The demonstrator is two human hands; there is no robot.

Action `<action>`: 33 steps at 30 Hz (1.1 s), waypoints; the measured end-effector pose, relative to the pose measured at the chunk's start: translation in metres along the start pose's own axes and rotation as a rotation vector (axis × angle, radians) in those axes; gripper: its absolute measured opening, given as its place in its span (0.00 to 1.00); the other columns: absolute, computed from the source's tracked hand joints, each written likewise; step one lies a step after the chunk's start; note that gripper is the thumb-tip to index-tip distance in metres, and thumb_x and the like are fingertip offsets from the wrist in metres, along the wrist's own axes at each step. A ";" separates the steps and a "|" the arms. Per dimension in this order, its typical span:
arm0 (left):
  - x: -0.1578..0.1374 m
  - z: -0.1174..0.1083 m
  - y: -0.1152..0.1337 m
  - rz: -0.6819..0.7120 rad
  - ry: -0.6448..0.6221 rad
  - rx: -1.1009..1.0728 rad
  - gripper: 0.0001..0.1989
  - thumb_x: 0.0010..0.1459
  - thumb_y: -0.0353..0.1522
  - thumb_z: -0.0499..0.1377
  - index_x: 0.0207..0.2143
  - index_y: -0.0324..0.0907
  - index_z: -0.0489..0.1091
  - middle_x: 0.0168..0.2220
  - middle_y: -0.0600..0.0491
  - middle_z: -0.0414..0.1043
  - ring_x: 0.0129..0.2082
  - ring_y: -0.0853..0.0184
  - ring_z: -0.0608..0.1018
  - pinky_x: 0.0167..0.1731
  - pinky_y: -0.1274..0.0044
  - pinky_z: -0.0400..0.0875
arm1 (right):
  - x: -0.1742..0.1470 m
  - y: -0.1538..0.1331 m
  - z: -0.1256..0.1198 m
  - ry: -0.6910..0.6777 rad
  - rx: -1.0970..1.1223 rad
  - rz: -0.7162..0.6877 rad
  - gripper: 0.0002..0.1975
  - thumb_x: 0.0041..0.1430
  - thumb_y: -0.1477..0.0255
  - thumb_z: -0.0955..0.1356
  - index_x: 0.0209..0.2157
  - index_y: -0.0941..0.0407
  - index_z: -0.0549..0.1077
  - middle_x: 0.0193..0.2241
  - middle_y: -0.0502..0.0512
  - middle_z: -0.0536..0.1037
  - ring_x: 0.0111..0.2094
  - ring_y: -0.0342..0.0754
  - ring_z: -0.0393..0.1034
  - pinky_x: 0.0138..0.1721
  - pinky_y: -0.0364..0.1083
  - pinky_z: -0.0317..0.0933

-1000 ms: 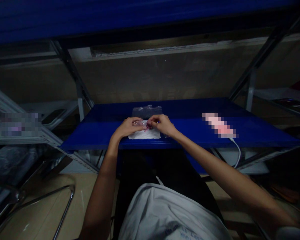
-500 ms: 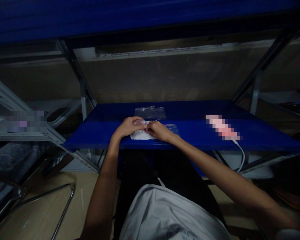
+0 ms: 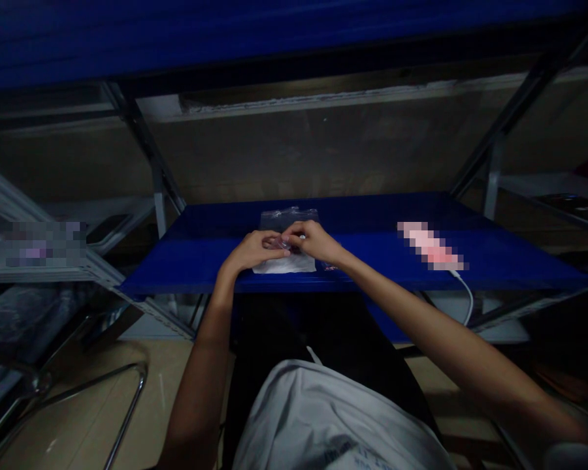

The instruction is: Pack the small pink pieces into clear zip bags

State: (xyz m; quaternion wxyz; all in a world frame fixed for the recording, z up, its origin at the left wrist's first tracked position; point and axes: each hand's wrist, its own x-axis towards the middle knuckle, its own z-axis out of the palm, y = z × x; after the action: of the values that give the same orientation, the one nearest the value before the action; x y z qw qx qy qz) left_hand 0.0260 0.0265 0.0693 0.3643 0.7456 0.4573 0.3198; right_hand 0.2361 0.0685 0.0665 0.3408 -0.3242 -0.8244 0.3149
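Over a white cloth or paper sheet on the blue table, both hands meet at a small clear plastic bag, which has a faint pinkish tint. My left hand is closed around it from the left, thumb in front. From the right, my right hand pinches at its edge with thumb and forefinger. What the bag contains is too dark and small to make out. Behind the hands lies a flat clear plastic bag. Part of another clear bag shows under my right wrist.
A blurred pink object, seemingly a phone, lies to the right, with a white cable hanging over the edge of the blue table. Metal shelf frames flank the table. A blue upper shelf hangs overhead.
My right hand has moved slightly up and away from the sheet, its fingers now at the top of the small bag. More of the white sheet shows. My left hand stays nearly in place.
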 end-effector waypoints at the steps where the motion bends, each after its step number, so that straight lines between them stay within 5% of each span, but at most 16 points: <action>1: 0.000 0.000 -0.001 -0.006 0.004 -0.003 0.25 0.51 0.43 0.72 0.47 0.38 0.80 0.41 0.46 0.83 0.41 0.61 0.82 0.44 0.71 0.75 | -0.001 0.003 -0.001 0.018 0.017 0.006 0.09 0.64 0.70 0.68 0.37 0.58 0.81 0.35 0.56 0.84 0.35 0.48 0.76 0.39 0.45 0.65; 5: 0.002 -0.002 -0.009 -0.018 0.041 0.039 0.27 0.49 0.44 0.73 0.47 0.37 0.80 0.41 0.44 0.83 0.41 0.60 0.82 0.46 0.70 0.76 | -0.006 0.020 0.000 0.072 -0.060 0.051 0.08 0.63 0.76 0.67 0.39 0.58 0.80 0.32 0.54 0.82 0.32 0.46 0.74 0.36 0.43 0.63; 13: 0.003 -0.006 -0.018 -0.031 0.065 0.033 0.31 0.48 0.44 0.74 0.50 0.36 0.79 0.45 0.41 0.83 0.45 0.57 0.82 0.48 0.67 0.76 | -0.013 0.044 0.026 -0.072 -0.494 -0.042 0.10 0.64 0.79 0.67 0.40 0.58 0.82 0.38 0.60 0.79 0.40 0.50 0.73 0.41 0.44 0.59; 33: 0.003 -0.004 -0.015 -0.051 0.081 0.032 0.31 0.48 0.43 0.74 0.51 0.35 0.79 0.42 0.41 0.83 0.43 0.58 0.82 0.44 0.70 0.76 | -0.012 0.043 0.024 -0.064 -0.443 -0.141 0.08 0.67 0.79 0.66 0.38 0.60 0.79 0.37 0.60 0.79 0.38 0.49 0.72 0.42 0.44 0.59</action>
State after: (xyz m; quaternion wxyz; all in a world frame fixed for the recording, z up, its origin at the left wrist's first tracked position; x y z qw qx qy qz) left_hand 0.0172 0.0349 0.0588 0.3417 0.7260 0.4954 0.3330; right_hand 0.2386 0.0778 0.0170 0.2562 -0.3228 -0.9043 0.1116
